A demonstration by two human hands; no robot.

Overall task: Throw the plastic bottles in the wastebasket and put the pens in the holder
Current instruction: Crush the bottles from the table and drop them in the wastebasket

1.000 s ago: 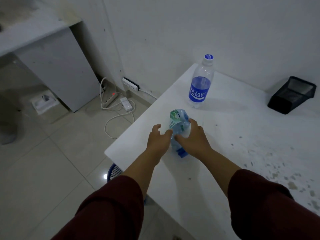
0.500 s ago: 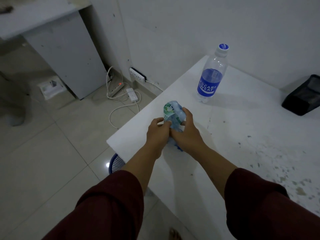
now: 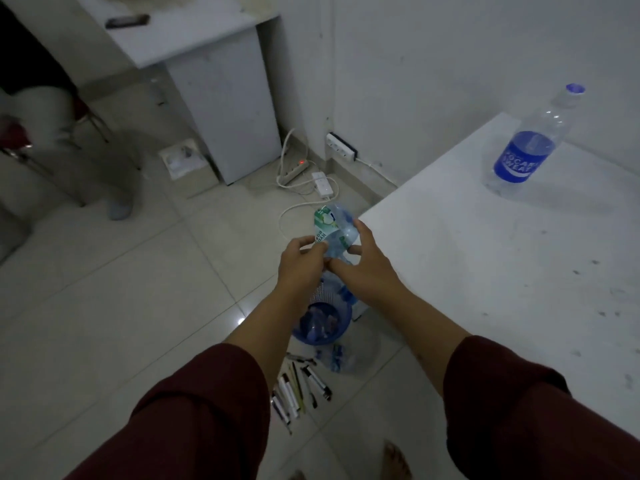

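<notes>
Lifted off the bench (image 3: pixel 485 271) since a moment ago, our crushed bottle (image 3: pixel 334 230) now hangs above the blue wastebasket (image 3: pixel 322 320) on the floor. Our left hand (image 3: pixel 301 265) and right hand (image 3: pixel 367 268) both keep a curled grip on it. Pens (image 3: pixel 298 389) lie on the tiles beside the basket. A blue-labelled bottle (image 3: pixel 530 147) stands on the bench.

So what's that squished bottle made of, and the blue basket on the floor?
The crushed bottle, held between the left hand and right hand, looks like thin clear plastic: you see through it, and it is crumpled. Its green-and-white label seems a glossy film. The blue wastebasket below looks like hard moulded plastic with a lattice wall, though it is blurry.
</notes>
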